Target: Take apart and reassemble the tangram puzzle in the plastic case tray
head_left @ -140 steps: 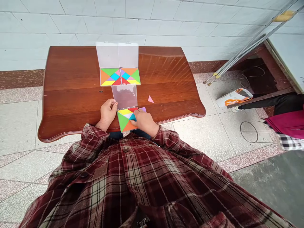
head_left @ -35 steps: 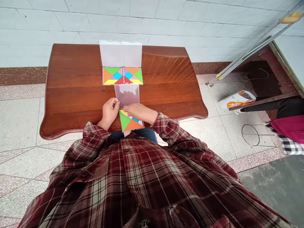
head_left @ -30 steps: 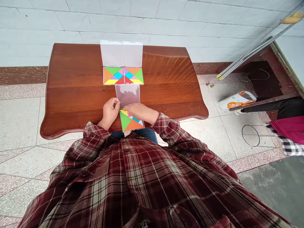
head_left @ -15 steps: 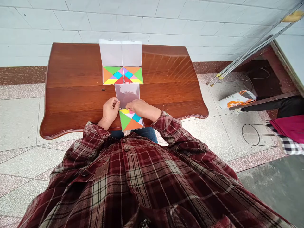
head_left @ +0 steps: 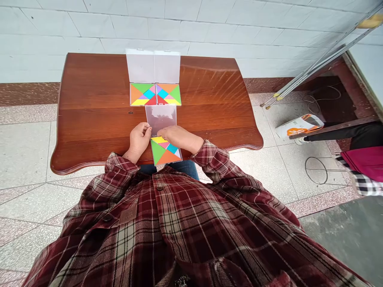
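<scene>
At the table's (head_left: pixel 92 107) near edge, the clear lid (head_left: pixel 160 119) is gripped by the left hand (head_left: pixel 139 139); the puzzle tray (head_left: pixel 165 153) is touched by the open right hand (head_left: pixel 178 137).

The hands (head_left: pixel 139 139) (head_left: pixel 179 137) hide the upper part of the nearest tangram tray (head_left: pixel 164 153) on the tabletop (head_left: pixel 98 119); right of the tabletop, the frame edge cuts off a magenta cloth (head_left: pixel 363 162).

Glossy polished wood table (head_left: pixel 89 99), smooth clear plastic case lid (head_left: pixel 160 120), matt woven cloth shirt (head_left: pixel 155 223), smooth glazed wall tiles (head_left: pixel 60 24)
</scene>
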A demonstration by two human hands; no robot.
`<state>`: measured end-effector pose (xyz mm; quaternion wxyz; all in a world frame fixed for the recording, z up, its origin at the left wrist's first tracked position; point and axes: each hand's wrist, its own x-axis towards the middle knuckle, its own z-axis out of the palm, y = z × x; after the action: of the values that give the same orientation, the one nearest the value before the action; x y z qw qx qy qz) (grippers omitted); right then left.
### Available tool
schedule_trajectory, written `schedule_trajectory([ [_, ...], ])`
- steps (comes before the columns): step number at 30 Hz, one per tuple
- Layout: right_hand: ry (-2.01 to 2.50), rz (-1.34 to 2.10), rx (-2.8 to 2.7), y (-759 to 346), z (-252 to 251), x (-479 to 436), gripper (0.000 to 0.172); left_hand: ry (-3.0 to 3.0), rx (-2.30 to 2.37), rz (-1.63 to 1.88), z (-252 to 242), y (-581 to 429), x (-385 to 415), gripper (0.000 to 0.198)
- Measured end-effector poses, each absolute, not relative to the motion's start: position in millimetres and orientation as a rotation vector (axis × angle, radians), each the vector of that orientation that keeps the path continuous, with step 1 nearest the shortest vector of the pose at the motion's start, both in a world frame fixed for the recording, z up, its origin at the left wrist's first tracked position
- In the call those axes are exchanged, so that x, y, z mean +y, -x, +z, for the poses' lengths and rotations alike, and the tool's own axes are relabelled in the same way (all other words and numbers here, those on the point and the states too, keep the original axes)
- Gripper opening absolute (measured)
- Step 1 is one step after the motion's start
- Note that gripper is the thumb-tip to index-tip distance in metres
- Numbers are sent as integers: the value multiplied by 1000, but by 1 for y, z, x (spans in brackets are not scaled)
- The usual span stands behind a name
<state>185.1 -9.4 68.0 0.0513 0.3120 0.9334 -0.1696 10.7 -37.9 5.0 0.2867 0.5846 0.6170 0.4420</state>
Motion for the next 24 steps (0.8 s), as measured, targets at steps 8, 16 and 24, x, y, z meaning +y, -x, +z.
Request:
schedule_trajectory([
  [8,-1015,-608,2739,-189,73,-21,30,-1558,1660,1175,7,-11,-38,8],
  [16,-1177,-579,2751,-222,73,-32,24,-1558,1658,1162,7,-11,-38,7],
  [24,-1249,-623,2672,-234,68,-53,25,-1555,1653,1171,7,-10,-38,8],
])
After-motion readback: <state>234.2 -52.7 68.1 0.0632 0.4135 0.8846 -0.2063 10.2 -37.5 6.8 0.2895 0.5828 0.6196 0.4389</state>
